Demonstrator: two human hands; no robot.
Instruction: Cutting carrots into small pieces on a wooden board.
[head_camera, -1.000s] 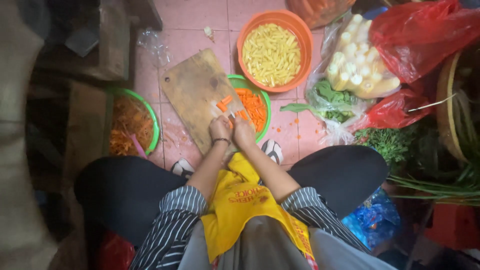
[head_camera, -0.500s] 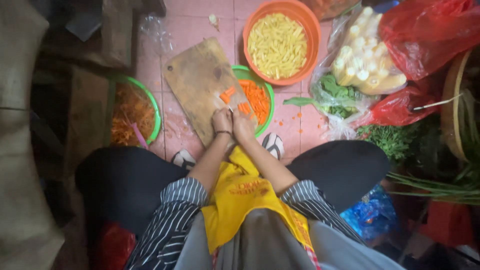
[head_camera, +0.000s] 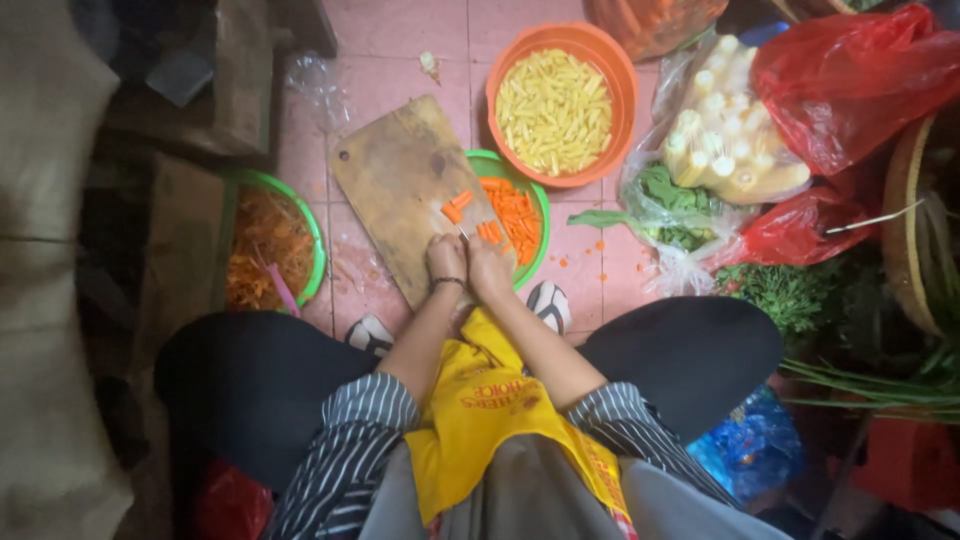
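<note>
- Head view: left hand (head_camera: 446, 259) and right hand (head_camera: 487, 267) sit side by side at the near edge of the wooden cutting board (head_camera: 405, 190), as in the earlier pictures.
- Fingers of both hands are curled closed over the work; a thin blade seems to show between them, but which hand grips it I cannot tell.
- Cut carrot pieces (head_camera: 454, 208) lie on the board just beyond the knuckles, now split into two small clusters rather than one.
- Green bowl of carrot sticks (head_camera: 516, 215) stays tucked under the board's right edge.
- Judgement: cutting continues; the pile grows slowly.
</note>
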